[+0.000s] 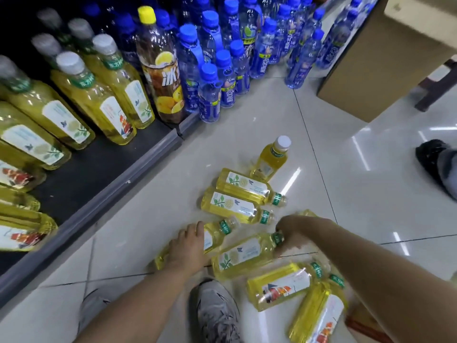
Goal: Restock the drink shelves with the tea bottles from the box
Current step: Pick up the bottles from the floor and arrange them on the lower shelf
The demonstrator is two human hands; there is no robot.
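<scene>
Your left grip (186, 246) is clamping over the body of a lying tea bottle (216, 235) at lower centre. Your right grip (290, 231) is pinching the capped neck of the neighbour bottle (243, 253), probably so that you are taking two at once. Other loose bottles (237, 194) are lying on the floor (346, 194) just above. The shelf (99, 169) at left is showing a bare front strip, likely their destination.

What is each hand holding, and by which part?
The left hand grips a lying tea bottle round its body; the right hand grips a second bottle at its cap end.
</scene>
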